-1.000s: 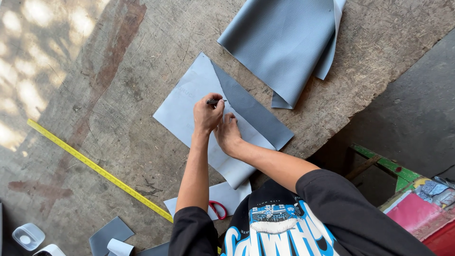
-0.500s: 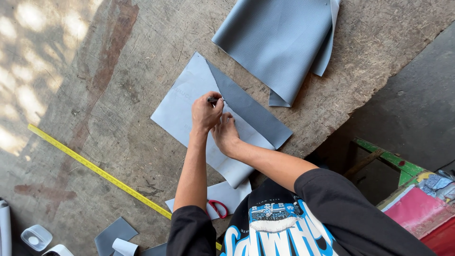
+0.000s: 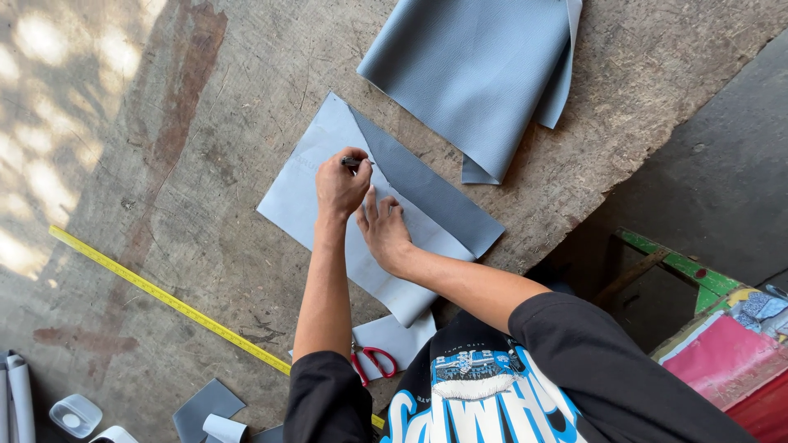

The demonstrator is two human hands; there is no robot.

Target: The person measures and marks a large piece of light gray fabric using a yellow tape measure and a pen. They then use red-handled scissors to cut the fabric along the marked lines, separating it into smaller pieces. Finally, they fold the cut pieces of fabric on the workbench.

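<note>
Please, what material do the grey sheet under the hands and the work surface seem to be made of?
The grey sheet looks like faux leather or vinyl: matte, with a paler underside where it lies folded, and the folded piece nearby shows fine grain. The work surface seems to be worn wood or board: rough, scratched, stained.

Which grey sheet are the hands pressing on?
The flat pale grey sheet in the middle, under the left hand and right hand. The folded grey sheet above lies untouched.
</note>
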